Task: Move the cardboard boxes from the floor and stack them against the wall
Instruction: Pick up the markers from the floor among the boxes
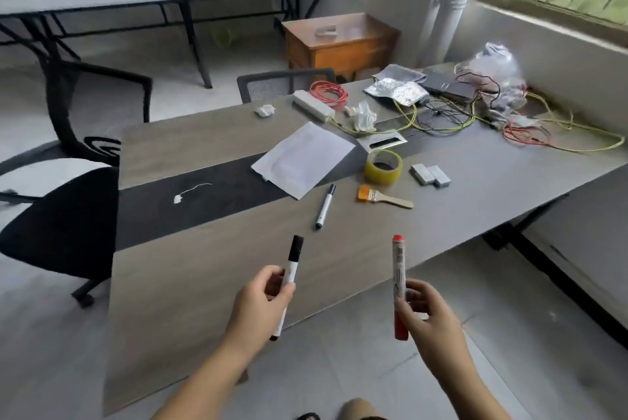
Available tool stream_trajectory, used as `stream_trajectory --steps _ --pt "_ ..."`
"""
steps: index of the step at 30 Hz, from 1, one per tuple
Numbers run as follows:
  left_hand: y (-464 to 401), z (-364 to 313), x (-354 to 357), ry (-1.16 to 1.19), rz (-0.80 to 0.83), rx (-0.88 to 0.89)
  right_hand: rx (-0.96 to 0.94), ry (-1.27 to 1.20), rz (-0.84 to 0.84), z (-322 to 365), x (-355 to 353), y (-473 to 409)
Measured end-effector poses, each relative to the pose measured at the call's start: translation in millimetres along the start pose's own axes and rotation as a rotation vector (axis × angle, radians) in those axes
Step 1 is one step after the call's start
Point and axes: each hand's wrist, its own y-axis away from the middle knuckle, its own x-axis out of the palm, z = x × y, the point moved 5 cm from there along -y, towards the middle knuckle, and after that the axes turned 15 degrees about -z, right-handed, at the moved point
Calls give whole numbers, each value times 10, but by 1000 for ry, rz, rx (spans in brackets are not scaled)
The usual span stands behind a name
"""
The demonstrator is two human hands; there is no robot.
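No cardboard box shows in this view. My left hand (263, 306) grips a black-capped white marker (291, 266), held upright over the near edge of the grey table (210, 270). My right hand (424, 312) pinches a red-capped marker (398, 263), also upright, just past the table's near right edge. A third marker (325, 206) with black ends lies flat on the table beyond both hands.
On the table lie a sheet of paper (304, 159), a yellow tape roll (384, 166), a small brush (385, 198), two grey blocks (430, 175) and tangled cables (475, 117). A black office chair (64, 216) stands at the left. A wooden cabinet (339, 42) stands by the far wall.
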Motion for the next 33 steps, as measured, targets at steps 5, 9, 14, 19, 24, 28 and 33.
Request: stream_trajectory --steps 5,9,14,19,24,28,33 --pt "-1003 -29 408 -86 -40 -44 41 111 109 -20 646 -960" --pt "-1660 15 865 -222 -18 -128 70 236 194 -104 1144 -1723" --pt "-2285 84 1305 -384 29 -183 131 316 243 -202 1669 -2326" --pt "-2609 210 1577 -418 89 -207 167 414 244 -367 1994 -2521" --pt "-2640 304 1710 -567 165 -80 116 511 216 -382 2091 -2471" --pt "-2636 333 1721 -586 207 -47 116 514 203 -372 2086 -2470" --pt "-2670 333 1584 -493 185 -68 131 479 188 -333 1990 -2527"
